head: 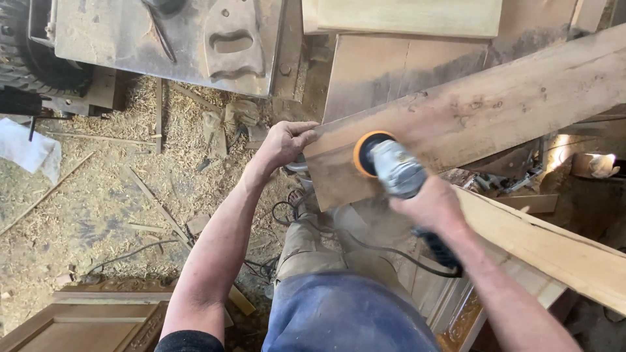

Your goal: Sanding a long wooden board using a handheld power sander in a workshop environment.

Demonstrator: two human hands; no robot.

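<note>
A long rough wooden plank (495,111) runs from the upper right down to the middle of the view. My left hand (285,141) grips its near end at the corner. My right hand (430,205) holds a grey angle grinder (396,168) whose orange-rimmed disc (366,151) presses on the plank's face close to that end. Fine dust hangs below the tool. A black cable (385,251) trails from the grinder's dark handle past my legs.
A second pale plank (554,248) lies at the right under my right arm. Sawdust and wood scraps cover the floor at left. A dusty metal machine table (169,39) stands at the top left, and a carved wooden panel (85,319) lies at the bottom left.
</note>
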